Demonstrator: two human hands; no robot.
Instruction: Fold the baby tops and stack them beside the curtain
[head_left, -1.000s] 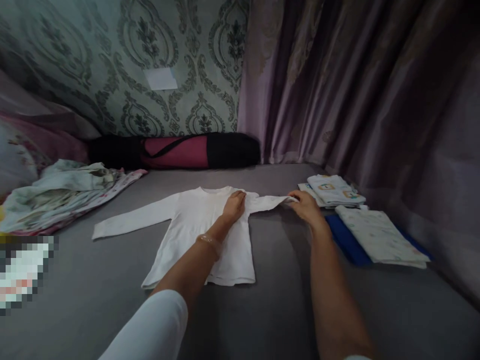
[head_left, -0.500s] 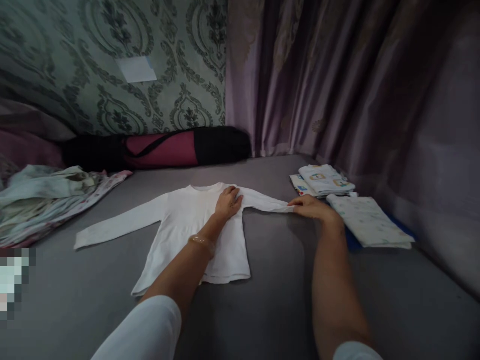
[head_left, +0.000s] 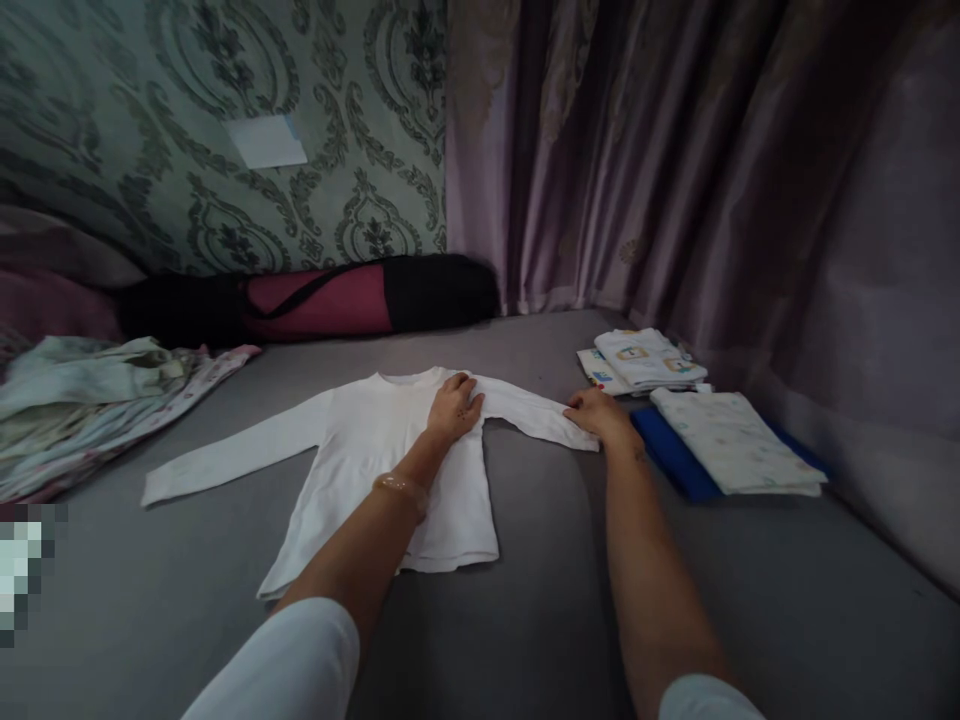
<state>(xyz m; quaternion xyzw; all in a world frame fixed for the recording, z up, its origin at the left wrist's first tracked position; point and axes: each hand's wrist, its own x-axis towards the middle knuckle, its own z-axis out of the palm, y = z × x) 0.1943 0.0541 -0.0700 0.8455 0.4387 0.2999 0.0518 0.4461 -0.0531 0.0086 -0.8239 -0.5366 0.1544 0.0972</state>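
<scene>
A white long-sleeved shirt lies spread flat on a grey bed surface, its left sleeve stretched out to the left. My left hand rests flat on the shirt's right shoulder, fingers apart, a bangle on the wrist. My right hand is closed on the cuff end of the shirt's right sleeve, which runs from the shoulder toward the right.
Folded patterned clothes and a folded pale cloth on a blue one lie at the right by the purple curtain. A black and maroon roll bag lies along the wall. Crumpled floral fabric is heaped at left.
My right hand has drawn the sleeve end slightly inward to the left and nearer to me. My left hand stays pressed on the shoulder. The view has shifted a little.
</scene>
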